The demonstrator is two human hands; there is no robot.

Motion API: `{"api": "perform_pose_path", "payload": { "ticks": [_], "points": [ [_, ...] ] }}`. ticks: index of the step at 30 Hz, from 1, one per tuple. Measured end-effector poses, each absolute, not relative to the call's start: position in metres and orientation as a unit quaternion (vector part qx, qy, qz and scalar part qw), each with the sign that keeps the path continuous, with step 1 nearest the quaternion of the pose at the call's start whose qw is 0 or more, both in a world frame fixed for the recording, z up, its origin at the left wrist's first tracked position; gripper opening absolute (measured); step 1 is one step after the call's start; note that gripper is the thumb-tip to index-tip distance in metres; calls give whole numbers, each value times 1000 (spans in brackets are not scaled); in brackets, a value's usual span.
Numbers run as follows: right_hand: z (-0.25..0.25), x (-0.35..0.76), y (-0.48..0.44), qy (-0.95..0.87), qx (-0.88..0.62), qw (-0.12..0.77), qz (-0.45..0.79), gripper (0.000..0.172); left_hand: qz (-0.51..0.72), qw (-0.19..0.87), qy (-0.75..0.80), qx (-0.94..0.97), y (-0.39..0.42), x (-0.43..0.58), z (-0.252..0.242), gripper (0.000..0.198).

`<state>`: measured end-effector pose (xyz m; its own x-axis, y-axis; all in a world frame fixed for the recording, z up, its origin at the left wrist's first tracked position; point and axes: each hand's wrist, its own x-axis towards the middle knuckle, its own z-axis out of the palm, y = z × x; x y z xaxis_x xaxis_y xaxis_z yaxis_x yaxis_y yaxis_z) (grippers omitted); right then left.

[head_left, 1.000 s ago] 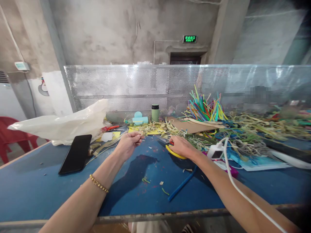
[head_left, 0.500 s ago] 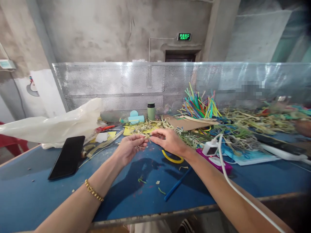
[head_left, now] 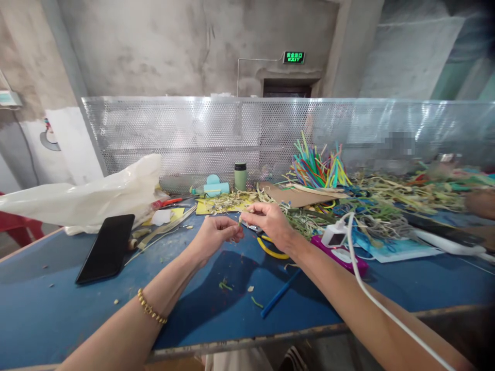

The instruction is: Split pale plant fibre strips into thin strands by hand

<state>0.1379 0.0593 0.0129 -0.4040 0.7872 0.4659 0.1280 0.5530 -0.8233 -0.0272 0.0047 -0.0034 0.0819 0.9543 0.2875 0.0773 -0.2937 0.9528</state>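
Both my hands are raised over the blue table (head_left: pixel 216 314), fingertips almost meeting. My right hand (head_left: pixel 268 221) is closed in a pinch, with a small pale straw piece (head_left: pixel 240 219) showing at its fingertips. Just below and to the left, my left hand (head_left: pixel 216 234) has its thumb and fingers pressed together; whatever is between them is hidden. Behind the hands, loose straw scraps (head_left: pixel 228 201) lie on a yellow sheet. Under my right hand a curved yellow strip (head_left: pixel 270 249) rests on the table.
A phone (head_left: pixel 106 250) and a white plastic bag (head_left: pixel 88 196) lie left. A green bottle (head_left: pixel 240 178) stands behind. Colourful strips (head_left: pixel 315 165) stand upright at the back. Right are a purple power strip (head_left: pixel 358 265) with a white cable (head_left: pixel 361 286), and a blue stick (head_left: pixel 280 293).
My left hand has moved slightly right and turned, its fingers curling in more. The straw piece with thin strands, seen between both hands before, now shows only as a small bit at the right fingertips.
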Motion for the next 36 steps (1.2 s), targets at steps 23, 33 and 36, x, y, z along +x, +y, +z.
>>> {"api": "perform_pose_path", "payload": {
  "ticks": [23, 33, 36],
  "points": [
    [20, 143, 60, -803, -322, 363, 346, 32, 539, 419, 447, 578, 4, -24, -4, 18],
    [17, 140, 60, -838, -303, 328, 315, 32, 490, 310, 469, 666, 13, -30, -16, 8],
    [24, 146, 59, -842, -291, 320, 324, 36, 514, 397, 451, 612, 11, -28, -13, 11]
  ]
}}
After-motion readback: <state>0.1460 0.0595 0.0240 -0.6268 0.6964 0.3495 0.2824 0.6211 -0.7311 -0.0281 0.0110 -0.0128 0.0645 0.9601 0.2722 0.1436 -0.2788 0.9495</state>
